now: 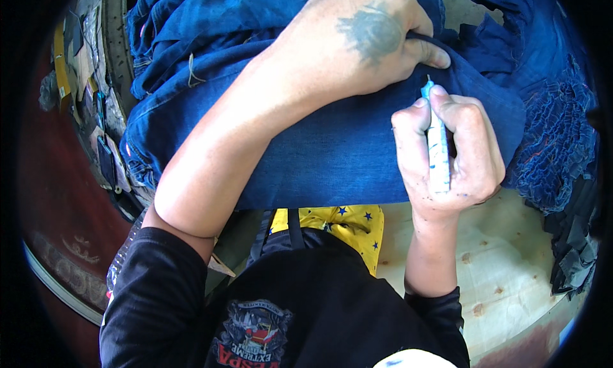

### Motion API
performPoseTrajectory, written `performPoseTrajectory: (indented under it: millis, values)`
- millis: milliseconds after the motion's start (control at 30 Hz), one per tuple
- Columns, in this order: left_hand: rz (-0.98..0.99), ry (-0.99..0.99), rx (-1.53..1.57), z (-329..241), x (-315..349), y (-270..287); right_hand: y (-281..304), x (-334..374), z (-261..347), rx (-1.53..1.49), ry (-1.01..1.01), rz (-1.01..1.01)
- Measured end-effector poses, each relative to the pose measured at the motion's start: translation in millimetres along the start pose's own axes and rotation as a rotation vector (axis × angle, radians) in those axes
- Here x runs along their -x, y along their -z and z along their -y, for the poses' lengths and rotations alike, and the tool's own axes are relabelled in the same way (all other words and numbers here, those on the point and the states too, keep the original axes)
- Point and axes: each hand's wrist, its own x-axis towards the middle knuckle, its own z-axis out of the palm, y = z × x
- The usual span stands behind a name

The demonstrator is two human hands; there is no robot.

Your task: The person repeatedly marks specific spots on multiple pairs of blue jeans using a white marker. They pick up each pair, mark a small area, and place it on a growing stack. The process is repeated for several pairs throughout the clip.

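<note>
Dark blue denim (pixel 332 151) is spread across in front of me, its lower edge hanging toward my lap. Over its upper part lies my left hand (pixel 370 42), a dark patch on its back. Its thumb points right and the other fingers curl under, closed on the denim; their tips are mostly hidden. My right hand (pixel 456 151) grips a slim white pen-like tool (pixel 438 151) with blue marks, a light blue collar and a thin pointed tip. That tip points away from me, just below the left thumb, over the denim. Whether it touches the cloth I cannot tell.
More bunched denim (pixel 198 16) is heaped at the far left. Frayed blue cloth (pixel 555 138) and dark scraps (pixel 575 240) lie at the right. Yellow cloth with blue stars (pixel 367 227) covers my lap. A pale board (pixel 498 259) is at my right, odds and ends (pixel 96 106) at left.
</note>
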Motion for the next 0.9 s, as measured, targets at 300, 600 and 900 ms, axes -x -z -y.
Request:
performPoseTrajectory:
  millis: [300, 600, 900]
  values:
    - [-0.031, -0.039, -0.027, -9, 4, 7, 20, 1, 21, -0.051, -0.058, 0.056]
    - [-0.056, -0.061, -0.007, -4, 3, 2, 15, 2, 11, -0.047, -0.017, 0.085]
    - [-0.039, -0.067, 0.016, -9, 2, 7, 10, 5, 5, 0.017, -0.046, 0.041]
